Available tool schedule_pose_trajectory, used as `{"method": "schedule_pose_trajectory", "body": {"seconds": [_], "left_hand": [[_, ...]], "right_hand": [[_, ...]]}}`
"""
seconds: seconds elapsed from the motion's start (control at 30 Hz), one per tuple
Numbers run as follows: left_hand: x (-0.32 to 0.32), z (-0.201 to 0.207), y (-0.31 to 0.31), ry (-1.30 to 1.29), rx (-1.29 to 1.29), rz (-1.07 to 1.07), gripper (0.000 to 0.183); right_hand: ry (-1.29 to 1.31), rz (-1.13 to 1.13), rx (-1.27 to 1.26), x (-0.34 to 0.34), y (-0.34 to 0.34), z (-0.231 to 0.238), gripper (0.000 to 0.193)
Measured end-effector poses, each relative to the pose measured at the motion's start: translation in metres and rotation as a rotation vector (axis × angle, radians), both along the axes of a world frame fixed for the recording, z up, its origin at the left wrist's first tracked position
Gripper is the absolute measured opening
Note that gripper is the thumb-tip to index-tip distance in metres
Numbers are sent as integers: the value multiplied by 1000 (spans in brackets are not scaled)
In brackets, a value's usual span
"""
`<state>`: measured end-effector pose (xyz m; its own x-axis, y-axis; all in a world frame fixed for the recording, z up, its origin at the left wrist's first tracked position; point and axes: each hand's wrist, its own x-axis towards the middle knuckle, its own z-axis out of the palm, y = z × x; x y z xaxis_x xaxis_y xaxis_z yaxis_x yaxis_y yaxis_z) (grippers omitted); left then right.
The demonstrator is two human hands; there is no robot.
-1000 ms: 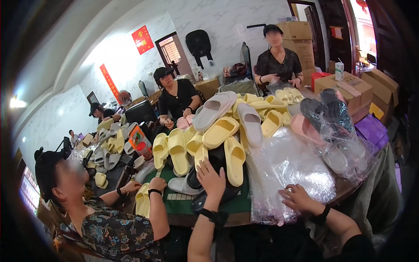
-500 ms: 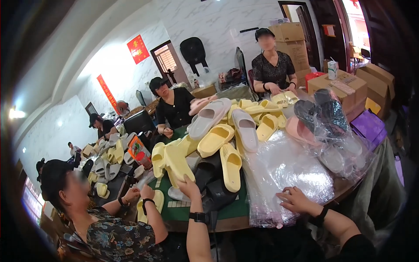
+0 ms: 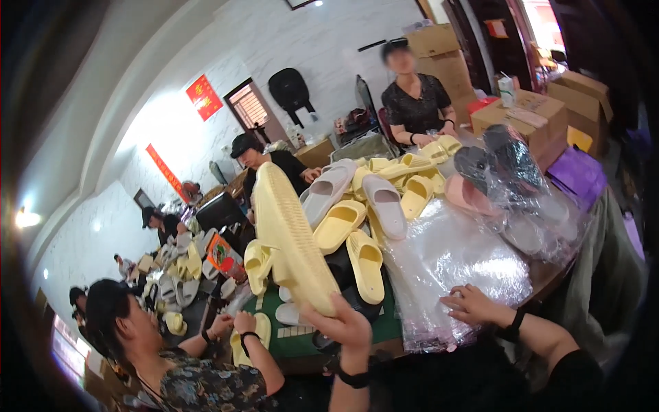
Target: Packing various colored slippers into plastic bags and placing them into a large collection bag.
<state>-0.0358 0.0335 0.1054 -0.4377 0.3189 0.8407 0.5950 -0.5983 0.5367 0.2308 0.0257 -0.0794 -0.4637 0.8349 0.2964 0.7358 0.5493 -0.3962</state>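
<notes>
My left hand [image 3: 341, 324] is closed around one end of a pale yellow slipper [image 3: 292, 237], which stands nearly upright with its ridged side in view. Just behind it another yellow slipper [image 3: 258, 266] shows. Over a stack of clear plastic bags [image 3: 439, 275], my right hand [image 3: 469, 305] rests with its fingers apart and nothing in them. Beyond the bags lies a heap of loose slippers, with a yellow one [image 3: 364, 268] and a grey one [image 3: 386, 206] nearest. Black slippers at the near edge are partly hidden behind my left hand.
Bagged dark slippers [image 3: 504, 172] and a pink slipper [image 3: 467, 196] lie at the right. Cardboard boxes [image 3: 528, 120] stand behind them. A co-worker [image 3: 165, 343] at my left handles a yellow slipper [image 3: 250, 338]. Two more people sit across the green-topped table [image 3: 309, 343].
My left hand has lifted the yellow slipper and turned it upright. My right hand stays by the bags. The person across has drawn a hand back from the heap, and the view has tilted slightly.
</notes>
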Motion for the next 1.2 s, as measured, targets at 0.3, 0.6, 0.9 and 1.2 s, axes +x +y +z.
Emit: {"method": "schedule_pose_trajectory", "body": {"seconds": [0.3, 0.6, 0.9, 1.2], "left_hand": [[125, -65, 2, 795, -161, -180, 51], [123, -163, -22, 933, -576, -458, 53], [115, -194, -48, 1049, -503, -372, 32], [113, -197, -49, 1029, -529, -432, 37]], "right_hand": [[-181, -18, 73, 2, -10, 4, 39], [-1, -208, -348, 23, -58, 60, 30], [173, -643, 288, 36, 50, 60, 60], [274, -299, 148, -19, 18, 99, 68]]}}
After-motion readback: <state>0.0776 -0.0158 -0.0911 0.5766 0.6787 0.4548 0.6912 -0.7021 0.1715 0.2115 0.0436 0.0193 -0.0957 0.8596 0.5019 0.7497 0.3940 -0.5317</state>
